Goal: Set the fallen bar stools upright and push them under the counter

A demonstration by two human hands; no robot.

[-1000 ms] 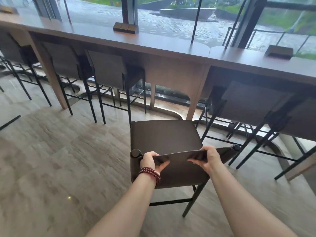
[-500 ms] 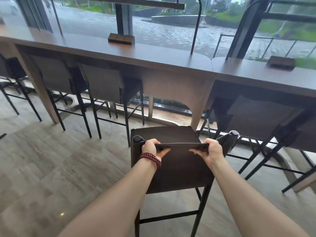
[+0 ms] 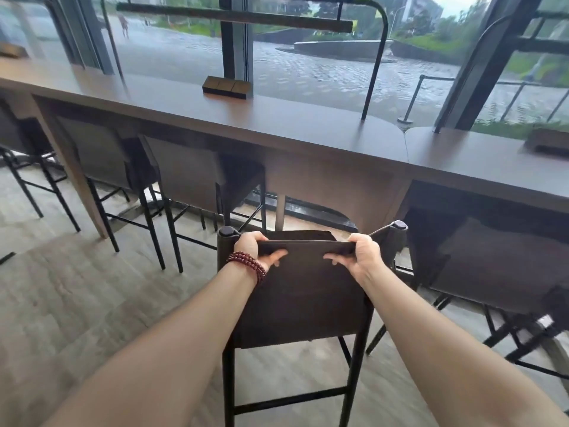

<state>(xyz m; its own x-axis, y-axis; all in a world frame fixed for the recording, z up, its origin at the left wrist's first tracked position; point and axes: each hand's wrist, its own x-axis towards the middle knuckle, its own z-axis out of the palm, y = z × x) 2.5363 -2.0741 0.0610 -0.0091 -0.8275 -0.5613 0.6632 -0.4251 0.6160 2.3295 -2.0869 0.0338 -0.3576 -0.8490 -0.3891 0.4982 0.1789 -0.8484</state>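
Fingers (image 3: 358, 241) of both hands curl over the top edge of a bar stool's backrest, with the thumbs pressed against its near face, so each hand pinches the dark padded panel between thumb and fingers. The left hand (image 3: 254, 249) grips near the backrest's left corner and the right hand (image 3: 365, 254) near its right corner, with a stretch of bare edge between them. The fingertips are hidden behind the panel. A red bead bracelet (image 3: 248, 265) circles the left wrist, and both forearms reach straight forward.

The bar stool (image 3: 301, 303) stands upright on its black metal legs on the near side of the desk (image 3: 292, 131), with its seat facing the desk's front panel. Only a sliver of seat shows past the backrest, and I cannot tell whether it has reached beneath the desk top.

Two matching stools (image 3: 191, 171) sit tucked under the desk to the left of the held one, and another (image 3: 498, 260) sits under the desk to the right. A small wooden block (image 3: 226, 87) rests on the desk top at its far edge, against the window. A long dark lamp bar (image 3: 234, 16) hangs above the desk on thin curved posts. Pale stone-look floor (image 3: 77, 303) spreads out on the near side of the desk.
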